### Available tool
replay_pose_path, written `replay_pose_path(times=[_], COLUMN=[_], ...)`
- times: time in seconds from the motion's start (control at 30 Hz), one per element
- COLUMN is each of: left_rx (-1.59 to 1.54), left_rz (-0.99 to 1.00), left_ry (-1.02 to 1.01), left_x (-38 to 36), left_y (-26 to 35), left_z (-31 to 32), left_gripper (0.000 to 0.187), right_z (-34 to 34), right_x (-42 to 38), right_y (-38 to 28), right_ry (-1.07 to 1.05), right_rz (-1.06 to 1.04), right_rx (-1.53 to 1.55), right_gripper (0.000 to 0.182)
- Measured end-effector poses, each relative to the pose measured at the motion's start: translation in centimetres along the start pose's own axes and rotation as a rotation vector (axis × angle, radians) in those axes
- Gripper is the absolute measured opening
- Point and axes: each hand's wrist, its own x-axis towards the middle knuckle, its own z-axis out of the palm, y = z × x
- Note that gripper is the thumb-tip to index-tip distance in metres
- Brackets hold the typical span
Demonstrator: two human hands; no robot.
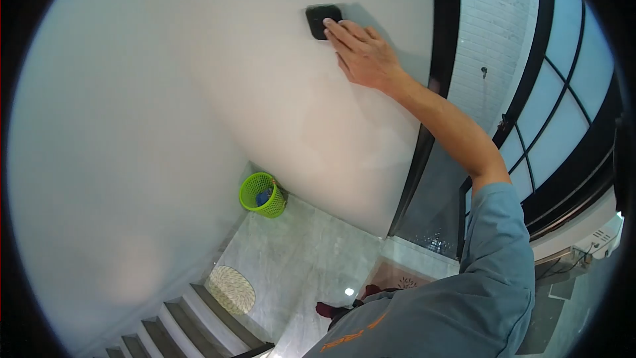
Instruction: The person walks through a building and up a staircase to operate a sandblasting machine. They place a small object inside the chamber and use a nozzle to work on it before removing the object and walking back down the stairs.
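My right hand [363, 54] reaches up to a black square wall switch panel [318, 18] on the white wall. One fingertip rests on the panel's face, close to its right side. The other fingers are stretched out beside it, and nothing is held in the hand. The bare forearm comes from a grey-blue short sleeve [495, 225] on the right. My left hand is out of view.
A green mesh basket [270, 207] with something blue inside stands in the floor corner. An oval woven mat [230, 290] lies near the stairs [192, 315]. A black-framed doorway [445, 46] and a glazed door [563, 86] are on the right. A doormat [387, 275] lies by my feet.
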Motion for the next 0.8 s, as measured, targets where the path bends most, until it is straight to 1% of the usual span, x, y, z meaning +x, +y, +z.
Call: replay_pose_path(times=[0.07,0.1,0.2,0.3,0.4,0.47,0.5,0.57,0.6,0.63,0.67,0.7,0.73,0.77,0.8], left_rx=[0.018,0.03,0.072,0.101,0.098,0.101,0.112,0.138,0.151,0.171,0.197,0.246,0.335,0.497,0.735], left_rz=[0.007,0.006,-0.001,-0.007,-0.023,-0.032,-0.035,-0.035,-0.03,-0.023,-0.014,0.008,0.059,0.155,0.327], left_ry=[-0.001,-0.003,-0.003,0.009,0.018,0.015,0.009,-0.014,-0.023,-0.033,-0.039,-0.047,-0.063,-0.09,-0.122], left_x=[-1.7,-2.4,-4.3,-6.4,-8.2,-9.3,-9.7,-10.0,-10.1,-10.4,-10.5,-10.6,-11.0,-11.5,-11.7], left_y=[-0.6,-0.9,-2.5,-4.6,-7.2,-9.1,-9.8,-11.0,-11.6,-12.5,-13.4,-14.4,-15.8,-17.0,-18.1], left_z=[0.7,0.9,0.6,-0.2,0.0,0.4,0.5,1.3,1.6,2.0,2.6,2.8,2.8,2.8,2.7], left_gripper=[0.017,0.017,0.016,0.015,0.014,0.014,0.013,0.013,0.013,0.013,0.012,0.012,0.012,0.012,0.012], right_z=[0.1,0.5,0.3,-0.3,-1.6,-1.5,-1.6,-4.9,-6.9,-9.7,-12.7,-17.6,-19.8,-23.3,-29.9], right_x=[-0.5,-0.6,-0.9,-1.1,-2.0,-5.7,-8.8,-17.6,-23.2,-29.3,-35.4,-39.5,-50.5,-64.5,-71.3], right_y=[0.3,0.4,0.7,0.7,0.8,0.1,0.0,-3.1,-5.3,-7.7,-10.4,-12.2,-15.9,-20.6,-22.0], right_ry=[0.016,0.059,0.065,-0.021,0.073,0.115,0.134,0.026,-0.15,-0.423,-0.534,-0.742,-0.785,-0.981,-1.272], right_rz=[-0.004,0.017,-0.04,-0.032,-0.051,-0.093,-0.107,-0.031,0.075,0.206,0.433,0.619,0.8,0.953,1.041], right_rx=[-0.029,0.012,-0.021,-0.002,0.237,0.417,0.494,0.543,0.609,0.6,0.697,0.841,0.807,0.66,0.569], right_gripper=[0.036,0.033,0.034,0.031,0.03,0.032,0.034,0.025,0.023,0.021,0.022,0.027,0.032,0.036,0.035])
